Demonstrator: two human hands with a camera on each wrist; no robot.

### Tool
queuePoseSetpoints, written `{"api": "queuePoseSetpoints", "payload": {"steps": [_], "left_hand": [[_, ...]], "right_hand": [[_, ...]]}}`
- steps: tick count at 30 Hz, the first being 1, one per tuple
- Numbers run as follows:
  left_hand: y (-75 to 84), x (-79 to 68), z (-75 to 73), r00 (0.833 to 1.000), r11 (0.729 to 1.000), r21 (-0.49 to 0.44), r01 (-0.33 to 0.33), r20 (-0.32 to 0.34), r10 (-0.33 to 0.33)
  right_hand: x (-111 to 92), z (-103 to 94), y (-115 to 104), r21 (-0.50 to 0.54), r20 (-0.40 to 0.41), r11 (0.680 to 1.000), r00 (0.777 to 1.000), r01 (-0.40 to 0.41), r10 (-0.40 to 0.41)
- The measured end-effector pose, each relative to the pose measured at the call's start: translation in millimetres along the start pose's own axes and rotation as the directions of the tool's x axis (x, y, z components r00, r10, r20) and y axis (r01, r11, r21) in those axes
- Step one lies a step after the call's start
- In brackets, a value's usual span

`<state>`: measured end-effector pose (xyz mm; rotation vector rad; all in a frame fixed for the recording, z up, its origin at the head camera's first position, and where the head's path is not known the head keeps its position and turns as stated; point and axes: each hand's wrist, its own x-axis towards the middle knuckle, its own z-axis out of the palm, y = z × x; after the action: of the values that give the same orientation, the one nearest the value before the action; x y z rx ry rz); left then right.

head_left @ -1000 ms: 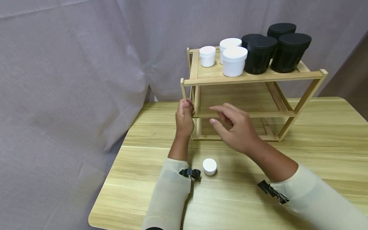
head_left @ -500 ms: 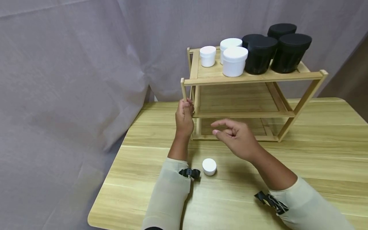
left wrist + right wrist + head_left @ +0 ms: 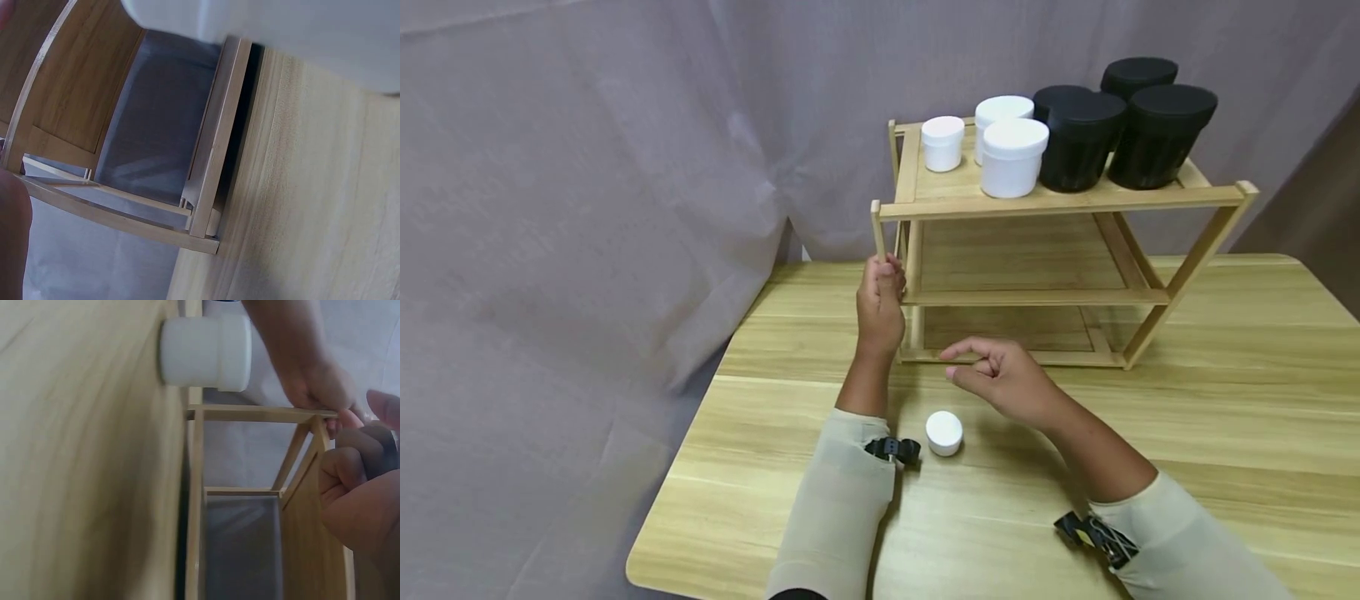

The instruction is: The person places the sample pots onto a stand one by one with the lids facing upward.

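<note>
My left hand (image 3: 881, 304) grips the front left post of a three-tier wooden rack (image 3: 1037, 297), just by the middle shelf. My right hand (image 3: 1003, 379) hovers in front of the bottom shelf with nothing in it; its forefinger and thumb are apart and the other fingers are curled in. Below and left of it, a small white lidded jar (image 3: 943, 433) stands upright on the table. In the right wrist view this jar (image 3: 205, 353) appears at the top, with the right hand (image 3: 369, 481) at the right edge. A blurred white shape (image 3: 281, 31) fills the top of the left wrist view.
On the rack's top shelf stand a small white jar (image 3: 942, 143), two larger white jars (image 3: 1013, 158) and several black jars (image 3: 1078, 142). A grey curtain (image 3: 625, 208) hangs behind and left of the wooden table (image 3: 737, 483).
My right hand has come down from the middle shelf's level toward the small jar on the table. The left hand keeps its grip on the rack's post.
</note>
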<state>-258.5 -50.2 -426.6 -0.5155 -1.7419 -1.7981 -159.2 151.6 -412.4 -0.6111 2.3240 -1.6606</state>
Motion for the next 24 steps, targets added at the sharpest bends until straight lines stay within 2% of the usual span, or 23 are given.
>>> {"api": "queuePoseSetpoints", "payload": {"steps": [9, 18, 24], "left_hand": [[-0.7, -0.1, -0.7, 1.0, 1.0, 0.006, -0.011, 0.009, 0.011], [-0.2, 0.8, -0.7, 1.0, 1.0, 0.018, -0.006, 0.003, 0.006], [-1.0, -0.5, -0.2, 1.0, 1.0, 0.007, 0.014, 0.0, -0.014]], "right_hand": [[5.3, 2.5, 16.4, 0.011, 0.093, 1.0, 0.996, 0.005, -0.006], [9.7, -2.1, 30.5, 0.036, 0.13, 0.999, 0.991, -0.019, 0.015], [10.2, -3.8, 39.5, -0.007, 0.215, 0.999, 0.975, -0.052, 0.052]]}}
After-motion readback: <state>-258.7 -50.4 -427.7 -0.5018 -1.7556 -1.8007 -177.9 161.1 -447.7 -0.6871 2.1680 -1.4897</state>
